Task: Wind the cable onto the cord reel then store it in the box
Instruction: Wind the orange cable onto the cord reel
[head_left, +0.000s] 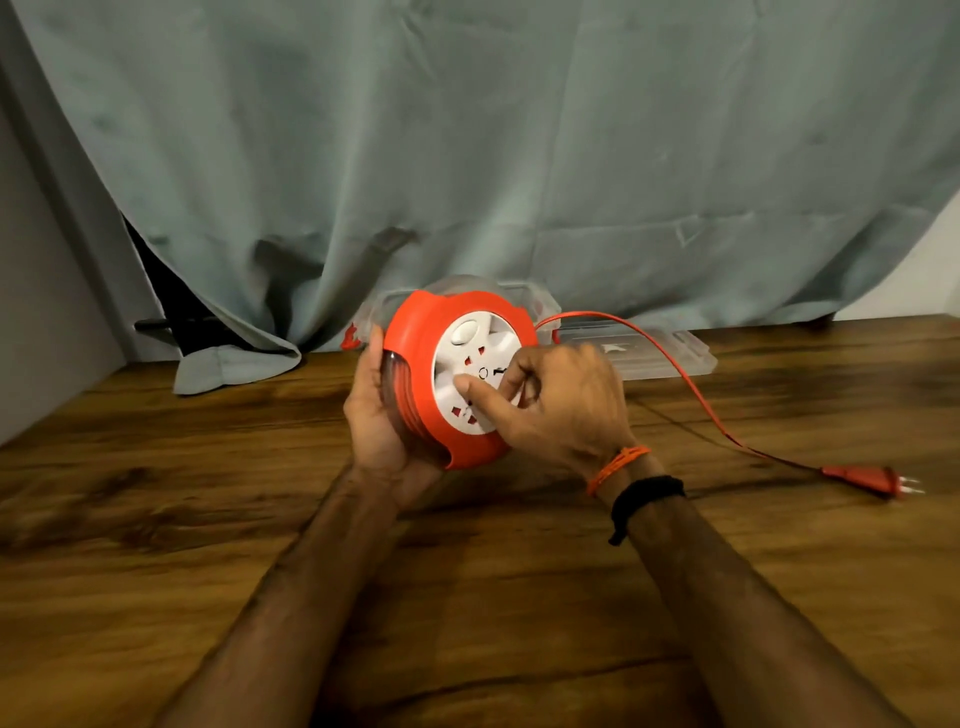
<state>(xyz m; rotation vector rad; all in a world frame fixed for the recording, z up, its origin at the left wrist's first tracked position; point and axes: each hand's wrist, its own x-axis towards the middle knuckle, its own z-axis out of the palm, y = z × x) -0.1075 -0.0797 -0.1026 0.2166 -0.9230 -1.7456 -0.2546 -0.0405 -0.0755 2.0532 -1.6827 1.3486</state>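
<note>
An orange cord reel (415, 338) with a white socket face (467, 374) is held upright above the wooden table (467, 597). My left hand (379, 421) grips its clear back and rim from the left. My right hand (550, 400) lies on the white face, thumb and curled fingers pinching the small winding knob at its centre. An orange flat cable (691, 384) runs from the reel's top right down across the table to an orange plug (867, 480) lying at the right. A clear plastic box (530, 304) stands behind the reel, mostly hidden.
The clear box lid (665, 353) lies flat on the table behind my right hand. A grey-green curtain (467, 156) hangs along the back, its hem on the table at the left. A grey wall (41, 312) borders the left side.
</note>
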